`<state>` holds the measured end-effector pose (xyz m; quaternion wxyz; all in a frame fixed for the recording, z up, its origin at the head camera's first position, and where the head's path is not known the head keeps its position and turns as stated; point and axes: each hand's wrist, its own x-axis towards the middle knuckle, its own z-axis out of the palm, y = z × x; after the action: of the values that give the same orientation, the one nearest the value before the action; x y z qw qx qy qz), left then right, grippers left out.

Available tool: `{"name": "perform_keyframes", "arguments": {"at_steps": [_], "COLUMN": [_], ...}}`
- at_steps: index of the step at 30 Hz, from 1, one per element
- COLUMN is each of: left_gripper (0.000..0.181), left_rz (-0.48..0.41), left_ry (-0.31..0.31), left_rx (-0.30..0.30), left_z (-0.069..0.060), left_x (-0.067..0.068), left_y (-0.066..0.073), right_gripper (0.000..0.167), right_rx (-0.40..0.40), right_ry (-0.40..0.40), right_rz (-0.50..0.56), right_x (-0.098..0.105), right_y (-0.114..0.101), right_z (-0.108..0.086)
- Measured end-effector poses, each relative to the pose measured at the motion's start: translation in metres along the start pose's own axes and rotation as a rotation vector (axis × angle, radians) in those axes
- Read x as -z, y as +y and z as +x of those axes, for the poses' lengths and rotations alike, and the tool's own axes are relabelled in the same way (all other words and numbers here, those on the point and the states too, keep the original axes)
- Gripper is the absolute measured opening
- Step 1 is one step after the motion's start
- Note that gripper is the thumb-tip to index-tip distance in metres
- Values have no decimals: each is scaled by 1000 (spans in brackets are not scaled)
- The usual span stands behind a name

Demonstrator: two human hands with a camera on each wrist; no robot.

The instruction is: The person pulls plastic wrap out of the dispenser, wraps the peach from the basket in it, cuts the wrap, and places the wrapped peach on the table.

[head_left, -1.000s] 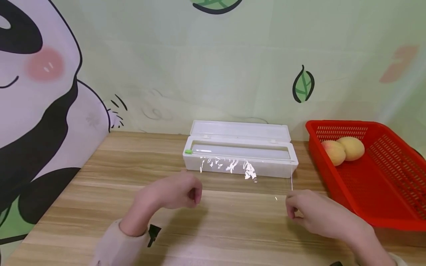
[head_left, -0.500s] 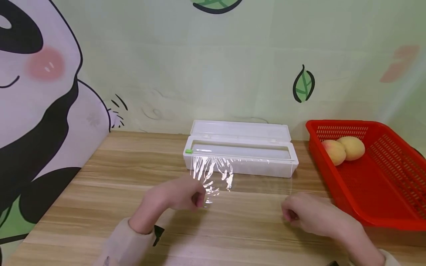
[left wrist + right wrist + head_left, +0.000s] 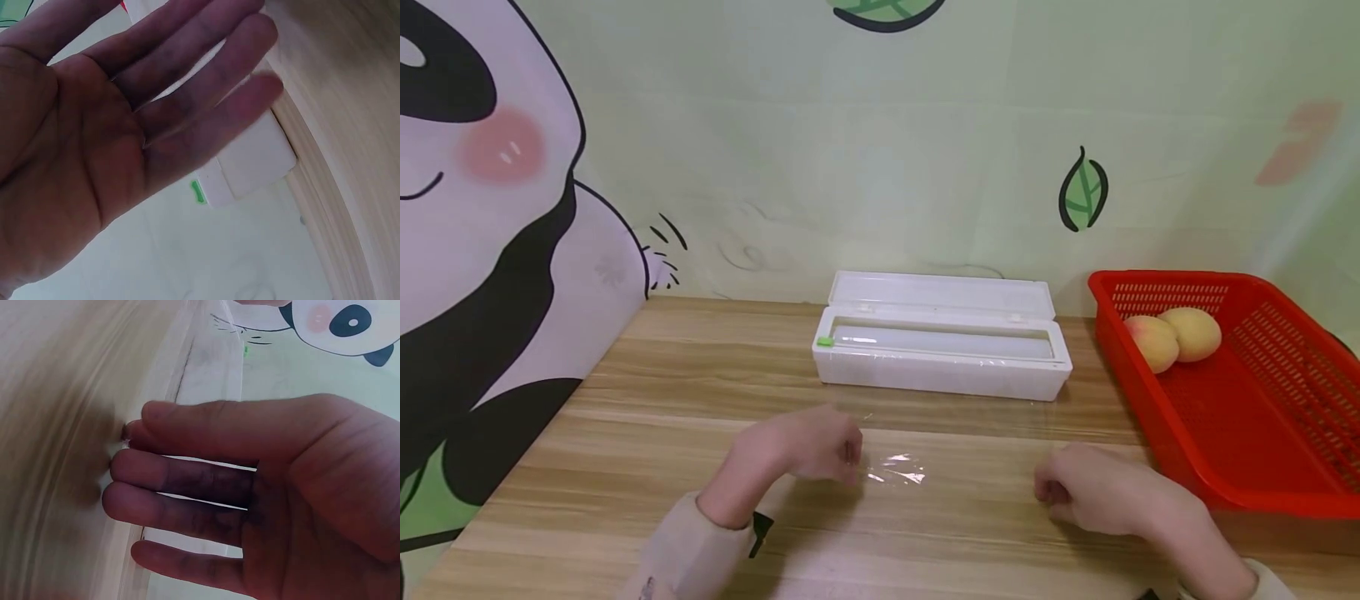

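Red basket sat R of R hand; white box beyond both hands. Clear film spanned betw.: R pinched edge, thumb to index, rest straightish; L hand apparently likewise. Prob. drawing-out step; next needed even tension.

Clear, glinting film stretches from a long white box whose lid stands open

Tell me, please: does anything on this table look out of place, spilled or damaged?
Nothing clearly stands out. The white box sits flat, lid open, and two fruits lie inside the red basket. Only the clear film looks slightly wrinkled beside the left hand.
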<state>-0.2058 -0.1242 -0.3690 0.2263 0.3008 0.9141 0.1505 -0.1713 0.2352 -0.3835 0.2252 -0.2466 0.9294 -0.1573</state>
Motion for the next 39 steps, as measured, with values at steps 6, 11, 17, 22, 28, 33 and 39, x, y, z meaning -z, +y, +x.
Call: {"name": "perform_keyframes", "arguments": {"at_steps": [6,11,17,22,28,33,39], "left_gripper": [24,12,18,15,22,30,36], "left_rz": [13,-6,-41,-10,-29,-202,-403], "left_ry": [-9,-3,66,143,127,108,74], "left_rx": [-8,-13,-50,-142,-148,-90,-94], "left_z": [-2,-3,0,3,-3,-13,-24], "left_x": [0,0,0,2,8,16,29], "left_y": [2,2,-1,-5,-11,-20,-35], "right_gripper": [12,13,17,15,13,10,8], "right_rx": [10,25,36,53,-13,62,126], "right_ry": [-10,3,43,52,27,60,75], "right_rz": [21,18,-9,-16,15,-18,-39], "right_x": [0,-1,-3,-4,-2,-2,-2], "right_y": [0,-1,-1,-1,-3,-2,-1], "right_z": [-1,-2,-3,-4,-4,-7,-9]}}
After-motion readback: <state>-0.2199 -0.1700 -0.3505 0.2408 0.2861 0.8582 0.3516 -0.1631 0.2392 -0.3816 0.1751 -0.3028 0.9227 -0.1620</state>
